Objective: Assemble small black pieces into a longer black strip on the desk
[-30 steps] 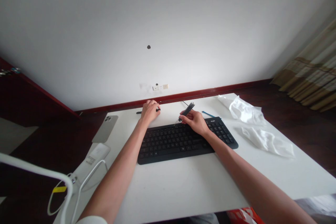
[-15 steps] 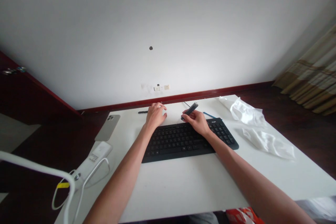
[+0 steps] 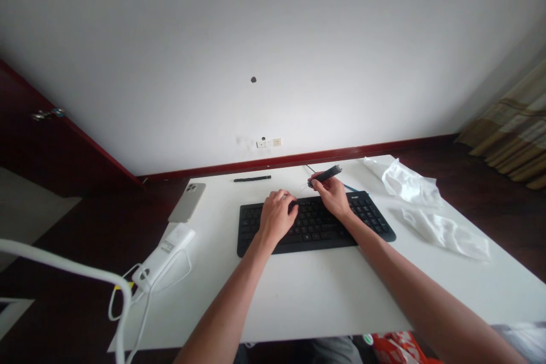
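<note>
A black keyboard [image 3: 315, 236] lies across the white table. My left hand [image 3: 278, 215] is over its upper left part, fingers curled and thumb near the index finger. Something small and dark shows between thumb and index; I cannot make out what it is. Above the keyboard's far edge, my right hand [image 3: 333, 196] grips a dark elongated tool [image 3: 327, 174], tilted up to the right, with thin wire-like ends at its left tip. A thin black strip [image 3: 252, 178] rests on the table beyond the keyboard.
On the left are a phone [image 3: 187, 203] and a white power strip [image 3: 164, 253] with cables. A white curved stand [image 3: 63, 263] crosses the lower left. Crumpled clear plastic wraps [image 3: 446, 233] lie at right. A blue stick [image 3: 351, 188] lies partly behind the keyboard.
My left hand has come back from beside the black strip onto the keyboard, uncovering the strip. The tool in my right hand tilts flatter. The view has shifted slightly.
</note>
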`<state>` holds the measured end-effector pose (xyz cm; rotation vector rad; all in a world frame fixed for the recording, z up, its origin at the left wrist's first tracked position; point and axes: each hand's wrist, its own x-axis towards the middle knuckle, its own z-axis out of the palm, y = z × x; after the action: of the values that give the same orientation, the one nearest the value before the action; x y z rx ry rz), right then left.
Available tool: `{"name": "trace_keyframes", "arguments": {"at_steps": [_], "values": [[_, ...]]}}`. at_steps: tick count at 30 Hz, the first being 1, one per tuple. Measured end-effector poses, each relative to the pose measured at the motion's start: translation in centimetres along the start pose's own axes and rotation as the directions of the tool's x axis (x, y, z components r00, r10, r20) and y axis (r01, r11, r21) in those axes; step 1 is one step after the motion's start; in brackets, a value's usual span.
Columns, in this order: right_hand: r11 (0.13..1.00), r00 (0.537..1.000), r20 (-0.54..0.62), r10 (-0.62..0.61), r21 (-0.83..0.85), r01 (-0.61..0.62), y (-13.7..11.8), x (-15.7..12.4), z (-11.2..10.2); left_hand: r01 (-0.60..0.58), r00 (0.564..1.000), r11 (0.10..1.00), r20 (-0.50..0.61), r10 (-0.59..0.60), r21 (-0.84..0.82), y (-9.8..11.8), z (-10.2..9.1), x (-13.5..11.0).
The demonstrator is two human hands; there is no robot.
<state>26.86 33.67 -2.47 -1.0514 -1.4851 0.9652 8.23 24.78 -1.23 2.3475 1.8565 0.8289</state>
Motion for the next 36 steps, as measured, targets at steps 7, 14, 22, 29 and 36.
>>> {"name": "trace_keyframes", "arguments": {"at_steps": [7,14,22,29,36], "values": [[0.998,0.998,0.038,-0.048,-0.039,0.05,-1.4,-0.5,0.1,0.011,1.0,0.999,0.014,-0.011,-0.041,-0.3,0.6,-0.4],[0.987,0.981,0.163,-0.106,-0.106,0.124,-1.8,-1.2,0.2,0.018,0.999,0.999,0.031,-0.017,-0.043,-0.4,0.6,-0.2],[0.959,0.961,0.233,-0.148,-0.202,0.196,-2.7,-1.7,0.2,0.03,0.999,0.999,0.027,-0.029,-0.018,-0.5,0.7,0.1],[0.933,0.944,0.32,-0.085,-0.308,0.188,-3.6,-1.7,-0.5,0.03,0.999,0.999,0.026,-0.029,-0.026,-0.7,0.7,0.1],[0.924,0.891,0.455,-0.015,-0.333,0.185,-4.8,-1.4,-1.9,0.001,0.999,0.999,0.044,-0.002,0.043,-0.5,0.8,0.3]]}}
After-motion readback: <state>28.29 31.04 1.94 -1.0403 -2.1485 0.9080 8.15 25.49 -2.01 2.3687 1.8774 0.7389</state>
